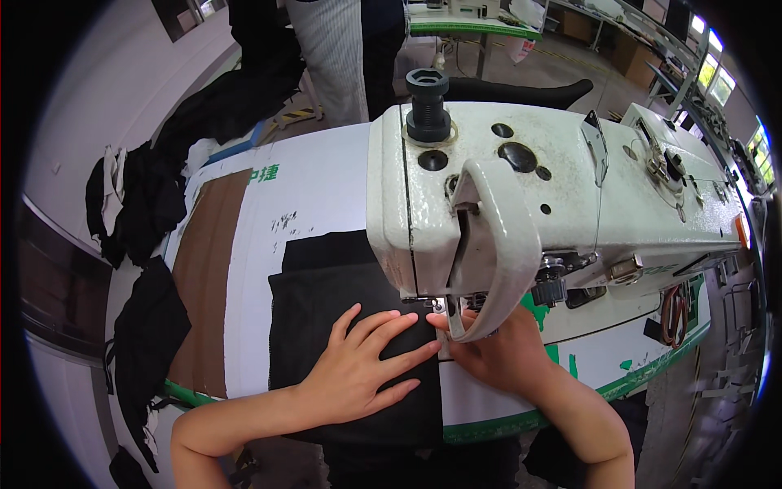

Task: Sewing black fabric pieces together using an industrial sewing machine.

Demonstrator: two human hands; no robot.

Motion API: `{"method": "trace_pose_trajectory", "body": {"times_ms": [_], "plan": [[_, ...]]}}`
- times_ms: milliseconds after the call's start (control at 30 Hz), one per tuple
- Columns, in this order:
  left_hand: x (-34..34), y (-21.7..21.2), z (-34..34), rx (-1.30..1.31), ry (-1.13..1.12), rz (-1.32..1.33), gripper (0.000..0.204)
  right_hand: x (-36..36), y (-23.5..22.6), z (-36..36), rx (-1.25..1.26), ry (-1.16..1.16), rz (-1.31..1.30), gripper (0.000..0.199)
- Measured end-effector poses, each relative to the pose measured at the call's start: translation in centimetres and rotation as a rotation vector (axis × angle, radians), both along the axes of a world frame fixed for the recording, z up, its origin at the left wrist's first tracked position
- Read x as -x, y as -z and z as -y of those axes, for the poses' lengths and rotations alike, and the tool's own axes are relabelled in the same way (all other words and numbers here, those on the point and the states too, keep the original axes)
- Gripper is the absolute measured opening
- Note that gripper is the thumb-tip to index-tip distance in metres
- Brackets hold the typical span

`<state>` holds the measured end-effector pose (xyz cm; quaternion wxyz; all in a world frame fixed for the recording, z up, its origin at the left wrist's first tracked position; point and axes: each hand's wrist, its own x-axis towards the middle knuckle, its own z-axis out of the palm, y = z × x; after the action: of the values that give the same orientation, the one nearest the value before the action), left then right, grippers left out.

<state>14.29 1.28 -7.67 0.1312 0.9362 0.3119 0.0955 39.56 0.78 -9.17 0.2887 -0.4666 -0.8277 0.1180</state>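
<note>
A piece of black fabric point(358, 306) lies on the white sewing table, its right edge running under the needle area of a white sewing machine point(407, 204). My left hand point(358, 367) rests flat on the fabric with its fingers spread, fingertips just left of the presser foot point(441, 306). Close by on the right, my right hand point(505, 354) has its fingers drawn together at the fabric's right edge. The machine's curved white arm point(509, 236) hides part of these fingers. Beneath that hand, the fabric's edge is partly covered.
A brown strip point(210, 285) lies along the table's left side. Black cloth pieces point(151, 318) hang beyond it. Green scraps point(552, 352) lie by the machine's base, with a coil of cords point(674, 316) farther right. Another person point(330, 57) stands behind the table.
</note>
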Motion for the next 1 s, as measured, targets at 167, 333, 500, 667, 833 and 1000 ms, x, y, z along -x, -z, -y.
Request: {"method": "trace_pose_trajectory", "body": {"times_ms": [167,333,500,667,833,1000], "plan": [[-0.2,-0.1,-1.4,0.021,-0.007,0.008,0.053,-0.1,-0.2,0.0,0.032,0.008,0.024,0.028],[-0.1,0.4,-2.6,-0.006,-0.005,-0.009,0.050,0.0,-0.3,0.1,0.035,0.017,0.029,0.027],[-0.1,0.1,-3.3,-0.043,-0.018,-0.057,0.049,0.0,-0.6,0.3,0.032,0.017,0.041,0.025],[-0.6,0.0,-4.4,-0.156,0.052,-0.070,0.051,-0.3,-0.4,0.3,-0.005,0.059,0.027,0.013],[-1.5,-1.7,-1.4,-0.205,0.210,0.184,0.031,-0.1,-2.6,2.8,-0.003,0.052,-0.036,0.022],[-0.9,-0.9,3.0,-0.231,0.147,0.172,0.027,0.0,-1.7,7.6,-0.016,-0.140,-0.159,0.032]]}}
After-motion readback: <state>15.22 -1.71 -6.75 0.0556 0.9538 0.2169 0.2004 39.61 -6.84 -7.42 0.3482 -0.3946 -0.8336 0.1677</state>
